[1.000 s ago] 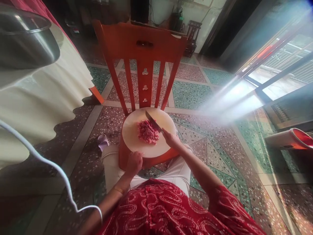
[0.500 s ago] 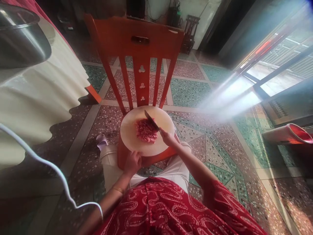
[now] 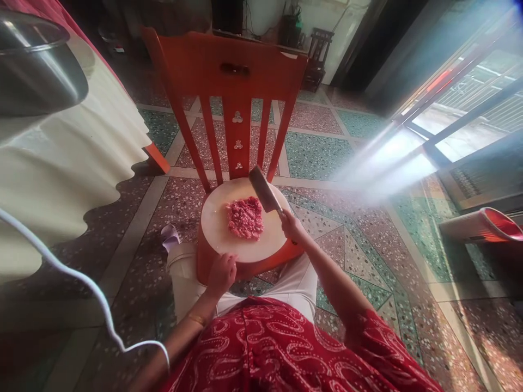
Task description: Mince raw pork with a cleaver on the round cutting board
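A cloth-draped worktop (image 3: pixel 98 114) stands beside a red-brown chair (image 3: pixel 196 60); the worktop bears a metal pot (image 3: pixel 44 81), contents hidden, and far right is a pale container (image 3: pixel 466 226), red inside. On the chair, a round board (image 3: pixel 213 218) carries minced meat (image 3: pixel 245 219) near its middle, the right hand (image 3: pixel 292 226) gripping a cleaver (image 3: pixel 263 190) over the far right side. The left hand (image 3: pixel 223 274) curls at the near rim; whether it grips, I cannot tell.

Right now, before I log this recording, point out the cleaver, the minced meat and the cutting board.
Cleaver (image 3: pixel 264 190): head view, middle of the blade.
Minced meat (image 3: pixel 245 219): head view, centre of the pile.
Cutting board (image 3: pixel 214 220): head view, bare surface left of the meat.
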`<move>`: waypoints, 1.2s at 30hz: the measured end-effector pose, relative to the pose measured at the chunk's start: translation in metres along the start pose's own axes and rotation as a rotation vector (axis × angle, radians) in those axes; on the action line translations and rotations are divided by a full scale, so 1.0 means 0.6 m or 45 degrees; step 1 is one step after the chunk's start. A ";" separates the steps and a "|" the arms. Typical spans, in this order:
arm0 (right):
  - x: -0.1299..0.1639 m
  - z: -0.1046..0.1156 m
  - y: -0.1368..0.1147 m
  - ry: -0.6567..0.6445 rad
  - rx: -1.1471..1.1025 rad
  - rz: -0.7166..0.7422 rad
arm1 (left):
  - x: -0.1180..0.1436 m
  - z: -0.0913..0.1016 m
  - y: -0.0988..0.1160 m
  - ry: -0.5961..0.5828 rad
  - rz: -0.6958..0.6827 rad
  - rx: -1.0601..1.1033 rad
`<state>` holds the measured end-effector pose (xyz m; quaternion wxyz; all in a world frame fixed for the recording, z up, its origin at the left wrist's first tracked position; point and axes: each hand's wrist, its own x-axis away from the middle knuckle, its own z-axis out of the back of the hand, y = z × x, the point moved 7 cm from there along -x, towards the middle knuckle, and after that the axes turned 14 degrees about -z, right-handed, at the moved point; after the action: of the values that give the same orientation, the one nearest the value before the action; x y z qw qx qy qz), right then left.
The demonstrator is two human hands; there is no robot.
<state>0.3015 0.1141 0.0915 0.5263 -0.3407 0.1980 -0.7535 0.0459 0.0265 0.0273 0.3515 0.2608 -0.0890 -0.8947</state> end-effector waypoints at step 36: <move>0.130 -0.009 -0.093 0.277 0.150 0.394 | -0.003 -0.002 0.004 0.073 -0.020 -0.093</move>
<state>0.2441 0.0618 0.1486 0.6304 -0.1911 0.2594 -0.7062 0.0492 0.0258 0.0277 0.3563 0.2739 -0.0442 -0.8922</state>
